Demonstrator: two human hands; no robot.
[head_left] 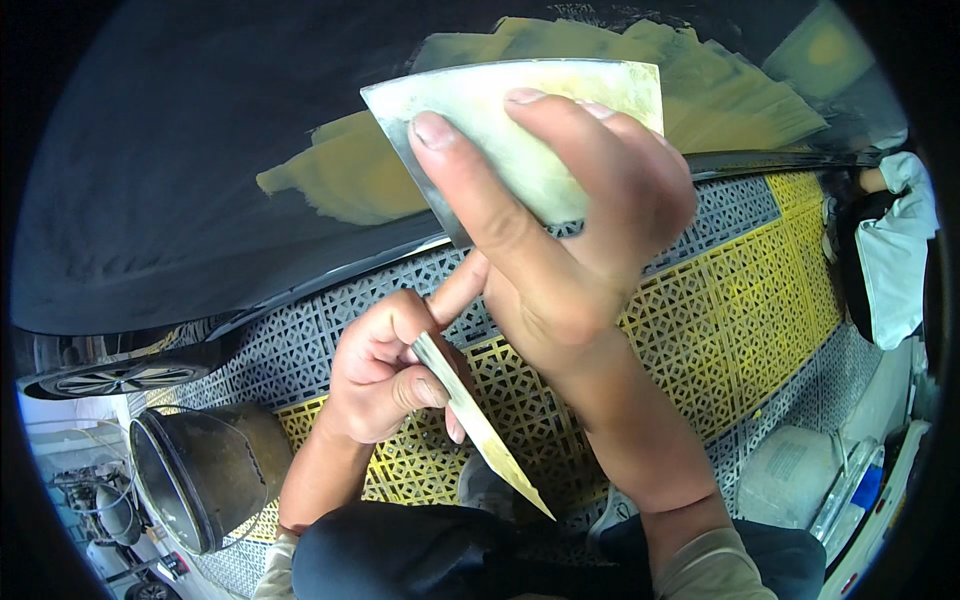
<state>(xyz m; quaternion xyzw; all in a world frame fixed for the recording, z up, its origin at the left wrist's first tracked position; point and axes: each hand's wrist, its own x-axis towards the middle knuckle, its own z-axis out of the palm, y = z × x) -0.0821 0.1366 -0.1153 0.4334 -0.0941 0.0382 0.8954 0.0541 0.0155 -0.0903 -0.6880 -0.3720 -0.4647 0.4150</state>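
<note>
My right hand is raised in front of the car panel, its fingers spread across the face of a wide, flat putty spreader with pale yellow smears. Lower and to the left, my left hand pinches a second spreader, seen nearly edge-on and slanting down to the right, with yellow filler along its lower end. The left index finger reaches up close to the right hand; whether they touch I cannot tell. Behind the right hand, the dark car panel carries a broad fan of tan-yellow body filler.
A dirty dark bucket stands at the lower left, near a car wheel. Yellow and grey perforated floor tiles lie below. A translucent tub is at the lower right. Another person in a pale garment is at the far right.
</note>
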